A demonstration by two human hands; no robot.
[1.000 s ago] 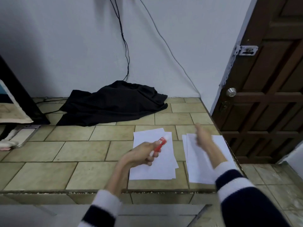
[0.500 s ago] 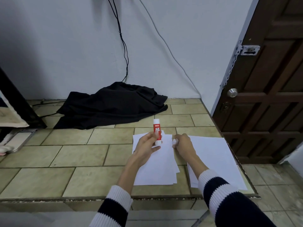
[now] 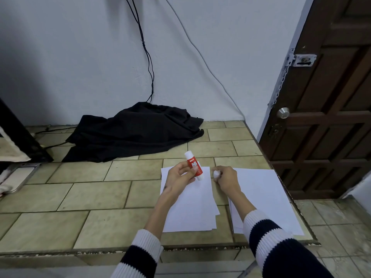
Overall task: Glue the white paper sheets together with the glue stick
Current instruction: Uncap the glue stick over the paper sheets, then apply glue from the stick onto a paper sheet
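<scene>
At the lower centre of the frame, on the tiled counter [image 3: 100, 193], two piles of white paper sheets are laid side by side: the left pile [image 3: 190, 209] and the right pile [image 3: 263, 195], apart from one another. No glue is seen on either pile, and no sheet is joined to another, so the gluing itself is judged to be wholly left to do. The glue stick [image 3: 194, 167] is held tilted above the far edge of the left pile, gripped round its lower body by the fingers of the left hand [image 3: 180, 177]. A small white cap [image 3: 216, 174], apparently off the stick, is pinched in the curled fingers of the right hand [image 3: 226, 178], just beside the stick.
</scene>
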